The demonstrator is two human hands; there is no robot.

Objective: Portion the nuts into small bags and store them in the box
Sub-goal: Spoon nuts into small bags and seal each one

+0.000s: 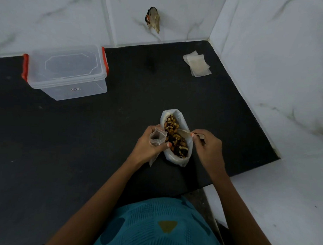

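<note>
A small clear bag (157, 138), thin, limp and likely slippery, is held open at its mouth by the curled left hand (147, 146), just beside the large plastic bag (184, 122) of mixed nuts (174, 138). A rim hold is judged best. A pale spoon (184, 132), its bowl in the nuts, is pinched by the right hand (208, 148). The lidded clear box (71, 73) appears empty; spare bags (197, 64) lie well apart.

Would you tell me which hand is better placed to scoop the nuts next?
Right hand: it grips the spoon, whose tip sits in the nuts; the left hand holds the small bag open.
</note>
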